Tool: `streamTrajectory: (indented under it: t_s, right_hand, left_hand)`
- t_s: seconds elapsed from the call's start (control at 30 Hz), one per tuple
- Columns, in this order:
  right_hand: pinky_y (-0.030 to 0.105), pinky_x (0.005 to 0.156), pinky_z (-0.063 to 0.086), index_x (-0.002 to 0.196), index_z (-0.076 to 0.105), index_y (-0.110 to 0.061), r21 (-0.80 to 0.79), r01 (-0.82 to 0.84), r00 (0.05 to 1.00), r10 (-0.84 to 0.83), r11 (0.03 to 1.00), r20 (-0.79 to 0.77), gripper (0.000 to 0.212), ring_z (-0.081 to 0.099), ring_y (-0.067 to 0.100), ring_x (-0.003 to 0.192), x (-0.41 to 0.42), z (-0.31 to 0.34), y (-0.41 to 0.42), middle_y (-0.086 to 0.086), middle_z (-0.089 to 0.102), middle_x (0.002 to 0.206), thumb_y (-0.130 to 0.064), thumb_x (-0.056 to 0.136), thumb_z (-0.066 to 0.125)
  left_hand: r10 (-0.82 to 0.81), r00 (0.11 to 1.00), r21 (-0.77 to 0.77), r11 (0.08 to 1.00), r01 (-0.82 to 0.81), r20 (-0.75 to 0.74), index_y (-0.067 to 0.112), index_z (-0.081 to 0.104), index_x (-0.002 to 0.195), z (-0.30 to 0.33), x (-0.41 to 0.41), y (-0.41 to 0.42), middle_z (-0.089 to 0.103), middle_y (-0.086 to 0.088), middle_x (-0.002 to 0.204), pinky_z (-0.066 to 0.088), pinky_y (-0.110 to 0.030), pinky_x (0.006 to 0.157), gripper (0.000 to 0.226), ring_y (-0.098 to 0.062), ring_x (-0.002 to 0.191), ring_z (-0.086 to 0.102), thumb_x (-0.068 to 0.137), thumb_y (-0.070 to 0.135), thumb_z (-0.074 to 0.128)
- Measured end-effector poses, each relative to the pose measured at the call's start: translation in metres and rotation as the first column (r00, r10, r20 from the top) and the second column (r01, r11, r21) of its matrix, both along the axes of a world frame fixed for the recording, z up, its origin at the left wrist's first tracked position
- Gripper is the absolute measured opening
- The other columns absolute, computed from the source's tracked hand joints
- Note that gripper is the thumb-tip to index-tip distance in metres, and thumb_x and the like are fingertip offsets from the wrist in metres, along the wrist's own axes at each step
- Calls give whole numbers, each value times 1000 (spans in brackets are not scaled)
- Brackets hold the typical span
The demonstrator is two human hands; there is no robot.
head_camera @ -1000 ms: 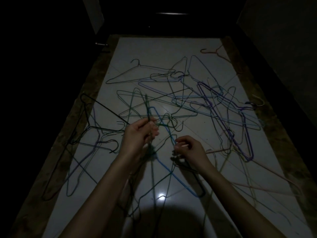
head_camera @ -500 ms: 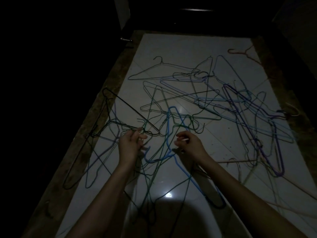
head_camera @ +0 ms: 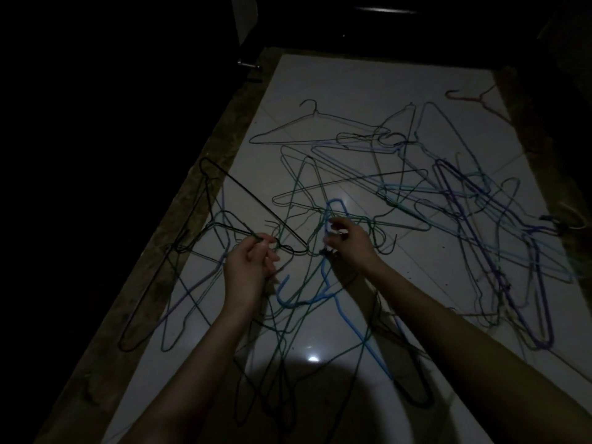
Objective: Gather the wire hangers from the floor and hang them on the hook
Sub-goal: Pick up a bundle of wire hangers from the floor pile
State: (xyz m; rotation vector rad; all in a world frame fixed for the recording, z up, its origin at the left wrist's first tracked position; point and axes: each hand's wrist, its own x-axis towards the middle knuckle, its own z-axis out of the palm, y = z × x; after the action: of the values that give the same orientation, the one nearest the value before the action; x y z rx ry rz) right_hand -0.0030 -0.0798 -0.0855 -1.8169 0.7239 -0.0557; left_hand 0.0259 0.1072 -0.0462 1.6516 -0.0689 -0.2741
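Several wire hangers lie tangled on the white tiled floor [head_camera: 352,91] in dim light. My left hand [head_camera: 248,267] curls round a bunch of green wire hangers [head_camera: 282,331] that hang below it toward me. My right hand [head_camera: 347,243] pinches the neck of a dark hanger next to a blue hanger [head_camera: 333,296], whose hook curves between my two hands. A black hanger [head_camera: 256,203] lies just beyond my left hand. A purple hanger [head_camera: 499,251] sprawls at the right. No hook for hanging is in view.
A brown stone border [head_camera: 179,225] runs along the left of the tiles, with darkness beyond it. A reddish hanger [head_camera: 471,96] lies at the far right corner. A metal door handle [head_camera: 248,65] shows at the far left. Dark walls close in ahead.
My view has shifted left, so the pile sits further right in frame. My right hand has lifted and reached forward by the blue hanger's loop. My left hand keeps its grip on the green hangers.
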Motion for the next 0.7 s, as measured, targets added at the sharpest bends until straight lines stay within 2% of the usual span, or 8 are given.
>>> streamTrajectory:
  t_s: [0.1,0.17,0.3,0.4,0.47,0.53,0.6,0.7]
  right_hand:
    - [2,55,43,134,43,-1,-3,-18,1000,18,1000,2,50,51,29,119,14,-3,-12,16,49,131,6,87,58]
    - [1,57,44,136,41,-1,5,-48,999,48,999,-12,54,49,25,119,22,-5,-15,13,49,129,6,86,59]
    - [23,94,42,136,45,-3,-61,-131,990,127,990,-60,60,48,27,125,35,-14,-13,15,49,137,1,80,67]
    - [32,100,43,138,40,-1,-33,-154,987,152,987,-58,61,44,29,128,37,-19,-12,15,41,144,5,82,63]
    - [42,102,44,142,34,-1,20,-122,992,122,992,-44,62,43,32,129,36,-20,-13,17,37,147,6,85,59]
    - [36,98,46,143,31,0,36,-106,993,108,994,-53,61,47,39,124,34,-20,-15,23,41,142,6,88,55]
    - [29,82,48,142,29,5,33,-105,992,107,994,-63,58,47,47,118,31,-22,-18,33,45,133,9,89,52]
    - [32,87,47,145,26,-1,75,-42,997,47,996,-64,63,44,43,124,28,-22,-23,27,45,135,9,88,53]
  left_hand:
    - [49,999,-8,999,-50,-5,15,60,77,4,7,2,52,8,47,39,-17,47,29,-3,44,46,97,2,43]
    - [51,998,-34,998,-52,-27,14,59,77,7,7,0,51,8,45,37,-16,46,29,-2,43,44,97,2,42]
    - [80,995,-50,995,-83,-58,12,60,77,12,8,1,49,7,46,37,-16,46,29,-2,43,44,97,2,41]
    - [98,994,-44,994,-101,-55,13,59,77,17,8,6,47,-1,54,38,-15,48,29,-3,45,45,97,1,41]
    - [113,992,-28,993,-115,-46,11,59,78,20,6,9,45,-4,54,37,-11,47,27,1,42,44,96,0,41]
    - [125,991,-23,992,-126,-49,3,59,85,21,5,11,45,-6,56,38,-9,46,22,3,40,45,97,0,41]
    - [125,992,-13,992,-125,-36,0,59,91,23,4,12,46,-7,58,40,-8,47,18,3,42,46,97,1,41]
    - [106,994,25,994,-107,16,1,59,91,26,2,10,48,-6,60,39,-8,48,19,5,44,47,97,1,41]
